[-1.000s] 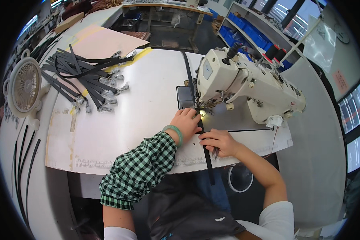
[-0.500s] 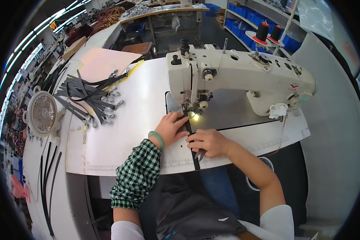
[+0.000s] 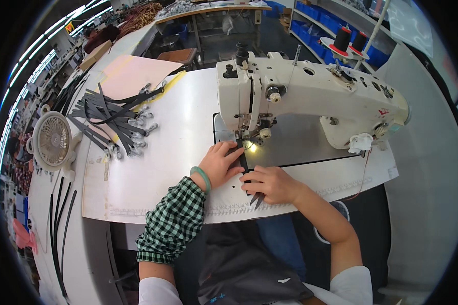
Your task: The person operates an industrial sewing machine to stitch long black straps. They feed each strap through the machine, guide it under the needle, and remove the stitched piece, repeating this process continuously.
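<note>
A narrow black strap (image 3: 243, 160) runs under the presser foot of a white sewing machine (image 3: 310, 86), beside a lit spot at the needle. My left hand (image 3: 220, 165), with a green bangle (image 3: 201, 178) at its wrist, lies with fingers spread, their tips touching the strap's left side. My right hand (image 3: 272, 185) is closed around small dark snips (image 3: 257, 200), whose blades point toward me. Its fingertips also touch the strap's near part. The handle of the snips is hidden in the palm.
Left of the machine lies a pile of black straps (image 3: 109, 114) with metal clasps, partly on pink sheets (image 3: 132, 71). A small fan (image 3: 53, 140) stands at the left, near several loose black strips (image 3: 61, 223). Black thread cones (image 3: 342, 39) stand behind the machine.
The strap has slid away from me toward the needle; its near end no longer hangs past the table edge. Both hands keep almost the same pose. The view has shifted slightly.
</note>
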Available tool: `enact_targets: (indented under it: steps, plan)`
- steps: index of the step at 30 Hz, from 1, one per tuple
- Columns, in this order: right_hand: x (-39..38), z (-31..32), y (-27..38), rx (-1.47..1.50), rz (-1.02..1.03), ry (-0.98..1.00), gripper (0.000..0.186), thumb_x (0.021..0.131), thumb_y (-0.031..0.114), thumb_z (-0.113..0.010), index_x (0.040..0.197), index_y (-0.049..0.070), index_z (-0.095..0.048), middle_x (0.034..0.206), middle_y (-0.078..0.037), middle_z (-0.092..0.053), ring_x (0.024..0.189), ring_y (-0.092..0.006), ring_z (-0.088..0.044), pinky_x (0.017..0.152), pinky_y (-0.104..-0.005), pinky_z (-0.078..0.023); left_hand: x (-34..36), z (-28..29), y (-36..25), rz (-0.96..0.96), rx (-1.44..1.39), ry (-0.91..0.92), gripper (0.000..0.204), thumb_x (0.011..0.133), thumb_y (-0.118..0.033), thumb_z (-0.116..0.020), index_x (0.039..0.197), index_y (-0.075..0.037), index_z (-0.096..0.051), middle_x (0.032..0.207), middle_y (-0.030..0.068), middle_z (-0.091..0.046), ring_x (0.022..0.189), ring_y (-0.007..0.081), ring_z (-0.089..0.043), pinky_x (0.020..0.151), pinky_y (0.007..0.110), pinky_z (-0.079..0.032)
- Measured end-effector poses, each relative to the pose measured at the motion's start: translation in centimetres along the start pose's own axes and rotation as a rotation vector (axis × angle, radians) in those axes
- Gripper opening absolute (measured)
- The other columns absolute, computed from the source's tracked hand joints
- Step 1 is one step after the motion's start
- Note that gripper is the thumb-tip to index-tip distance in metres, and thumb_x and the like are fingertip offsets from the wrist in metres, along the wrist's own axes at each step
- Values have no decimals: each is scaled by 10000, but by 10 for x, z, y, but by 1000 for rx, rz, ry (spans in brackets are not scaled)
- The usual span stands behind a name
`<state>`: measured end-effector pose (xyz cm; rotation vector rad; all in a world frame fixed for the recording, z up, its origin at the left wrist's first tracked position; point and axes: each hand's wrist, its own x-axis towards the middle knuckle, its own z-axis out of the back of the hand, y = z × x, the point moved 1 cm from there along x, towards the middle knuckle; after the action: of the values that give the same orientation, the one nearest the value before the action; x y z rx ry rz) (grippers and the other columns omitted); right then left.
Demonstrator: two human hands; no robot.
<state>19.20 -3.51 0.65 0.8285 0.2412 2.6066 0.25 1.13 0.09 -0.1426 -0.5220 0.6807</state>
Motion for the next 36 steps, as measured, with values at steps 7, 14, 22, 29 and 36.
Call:
enact_targets:
  steps: [7,14,22,29,36]
  plan:
    - [2,4,3,-49,11,29,240,556,26,-615,777,105,-567,841,15,-537,690,-156,-516,535,-278,-447,-2,3,-3,-7,-9,-15,492,710,-321,-636,1107,-56,-518,1092,137,-460,1020,289,-433,853,379,-369]
    - [7,2,3,-116,-79,-113,183,596,27,-595,759,102,-554,821,11,-564,644,-160,-575,521,-284,-465,-2,5,-3,5,-43,-44,447,706,-254,-643,1067,-10,-542,1055,138,-490,984,289,-465,838,364,-386]
    - [13,8,-19,-128,-130,-36,146,616,49,-593,748,108,-573,914,22,-611,610,-177,-588,512,-288,-480,0,-2,1,-28,-60,-124,231,689,-101,-631,901,-11,-611,915,79,-551,879,227,-510,758,304,-446]
    - [18,5,-38,-130,-151,-77,215,619,48,-621,825,111,-619,954,8,-618,597,-195,-593,508,-290,-476,2,0,3,-19,-129,-152,152,672,-48,-634,818,-10,-645,879,78,-607,843,223,-561,738,299,-477]
    - [17,17,-21,-173,-224,-121,172,629,50,-595,787,118,-587,886,17,-610,636,-188,-592,527,-304,-473,12,2,13,31,-118,-124,147,684,-53,-629,826,-21,-652,879,68,-614,845,211,-565,741,291,-478]
